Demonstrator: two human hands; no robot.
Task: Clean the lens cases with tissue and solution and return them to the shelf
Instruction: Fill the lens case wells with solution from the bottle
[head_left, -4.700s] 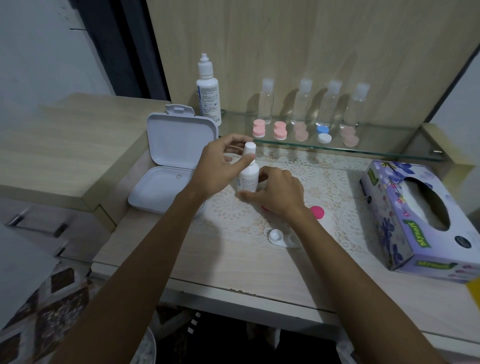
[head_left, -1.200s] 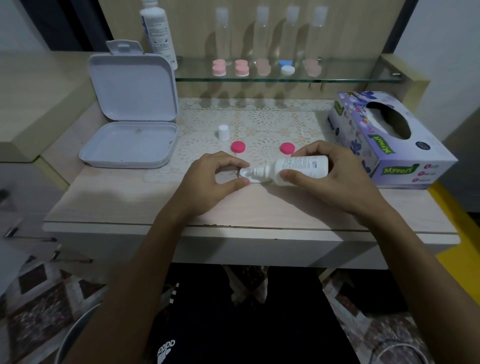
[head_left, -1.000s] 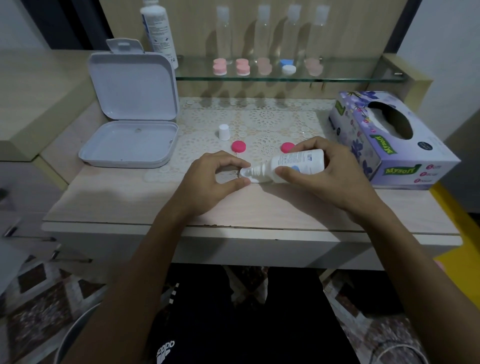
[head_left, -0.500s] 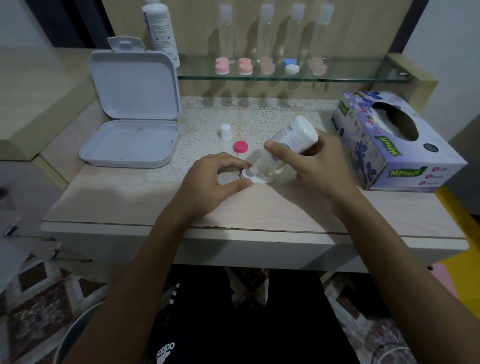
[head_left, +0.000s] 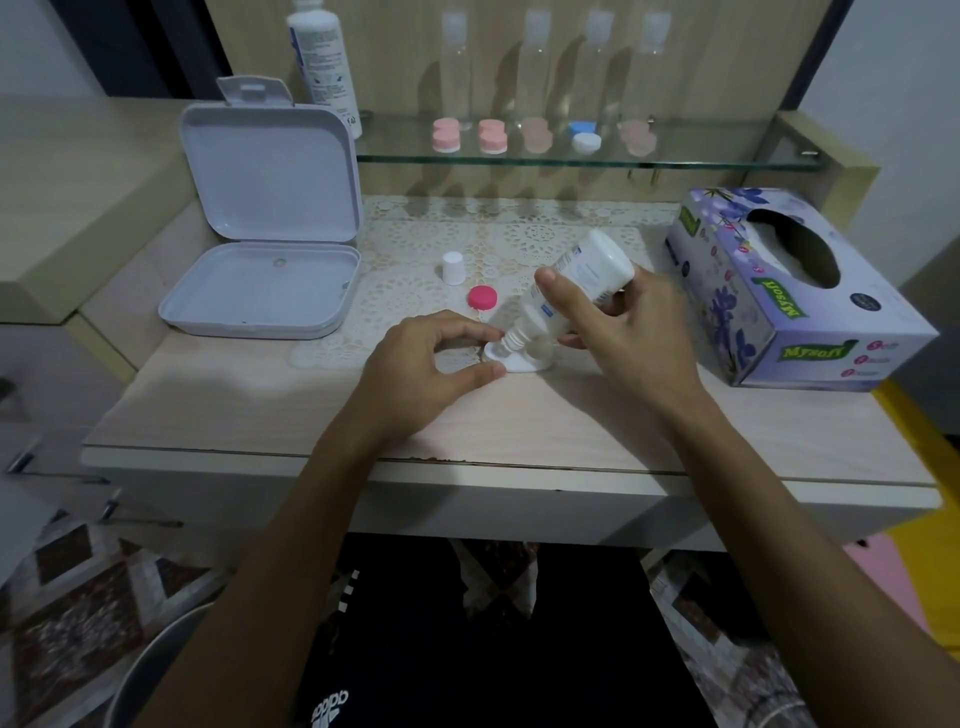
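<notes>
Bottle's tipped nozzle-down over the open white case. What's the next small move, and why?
Probably a gentle squeeze by the right hand on the small bottle: its nozzle sits right over a well of the lens case, which the left hand steadies at its edge. Both the white cap and pink lid lie aside.

Bare arms, dark clothing

No sleeves are worn on either forearm (head_left: 291, 530); black shorts (head_left: 467, 649) are seen below the arms, marked with white stripes and a white three-bar logo (head_left: 329, 702).

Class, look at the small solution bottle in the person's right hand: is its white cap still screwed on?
No. The small solution bottle is tilted nozzle-down over the lens case, and its white cap stands apart on the lace mat.
</notes>
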